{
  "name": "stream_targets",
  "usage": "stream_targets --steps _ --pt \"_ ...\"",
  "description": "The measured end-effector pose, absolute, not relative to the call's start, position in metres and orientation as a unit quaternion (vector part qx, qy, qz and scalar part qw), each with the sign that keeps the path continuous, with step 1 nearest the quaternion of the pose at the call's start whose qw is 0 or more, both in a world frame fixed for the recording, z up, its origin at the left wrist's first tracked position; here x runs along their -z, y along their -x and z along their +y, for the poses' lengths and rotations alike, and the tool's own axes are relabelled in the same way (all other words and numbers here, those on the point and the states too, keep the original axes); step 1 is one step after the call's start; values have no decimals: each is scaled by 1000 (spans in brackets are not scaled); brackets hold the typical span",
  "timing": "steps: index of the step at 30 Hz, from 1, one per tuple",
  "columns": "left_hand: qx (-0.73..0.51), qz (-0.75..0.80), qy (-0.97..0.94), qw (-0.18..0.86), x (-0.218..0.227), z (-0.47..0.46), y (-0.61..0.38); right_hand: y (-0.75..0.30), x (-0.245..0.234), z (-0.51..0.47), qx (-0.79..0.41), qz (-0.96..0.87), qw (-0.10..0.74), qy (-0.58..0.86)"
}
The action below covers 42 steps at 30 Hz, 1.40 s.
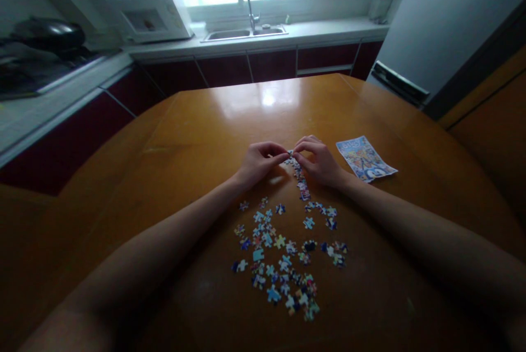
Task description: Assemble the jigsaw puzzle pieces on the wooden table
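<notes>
My left hand (pixel 258 161) and my right hand (pixel 318 161) meet over the middle of a wooden table (pixel 205 132), fingertips pinched together on the top end of a short joined strip of puzzle pieces (pixel 302 179) that runs toward me. Both hands are closed in a pinch on small pieces where they touch. Several loose colourful puzzle pieces (pixel 283 256) lie scattered on the table below the hands. A printed picture sheet (pixel 365 158) lies flat just right of my right hand.
Beyond the table runs a kitchen counter with a sink and tap (pixel 249 31) under a bright window. A microwave (pixel 150 18) stands at left, a stove with a pot (pixel 49 34) farther left, and a fridge (pixel 431 28) at right.
</notes>
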State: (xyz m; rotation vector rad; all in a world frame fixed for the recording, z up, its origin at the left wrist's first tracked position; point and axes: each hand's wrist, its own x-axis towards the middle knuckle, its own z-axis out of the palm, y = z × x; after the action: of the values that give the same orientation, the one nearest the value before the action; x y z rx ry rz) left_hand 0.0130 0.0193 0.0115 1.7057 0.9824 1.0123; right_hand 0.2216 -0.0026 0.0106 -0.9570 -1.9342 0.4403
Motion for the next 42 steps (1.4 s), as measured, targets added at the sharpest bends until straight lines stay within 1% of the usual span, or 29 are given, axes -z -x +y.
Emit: stream_targets --steps 5,7,12,16,22,28,42 --pt "-408 387 -705 433 -11 21 -12 -222 -10 -1 -197 -774 447 402" --pt "-406 384 -726 401 -11 21 -11 -222 -9 -1 -199 -773 449 401" --pt "-399 371 -788 286 -15 19 -10 -222 -9 0 -211 -779 437 397" --pt "-370 331 -832 246 -18 21 -5 -222 -7 3 -195 -772 446 409" --pt "-305 319 -874 202 -14 30 2 -224 0 9 -162 -726 466 480" --pt "-265 328 -884 202 -11 33 1 -224 1 10 -164 -719 455 499" --pt "-273 310 -879 239 -9 35 3 -224 2 11 -165 -725 454 490"
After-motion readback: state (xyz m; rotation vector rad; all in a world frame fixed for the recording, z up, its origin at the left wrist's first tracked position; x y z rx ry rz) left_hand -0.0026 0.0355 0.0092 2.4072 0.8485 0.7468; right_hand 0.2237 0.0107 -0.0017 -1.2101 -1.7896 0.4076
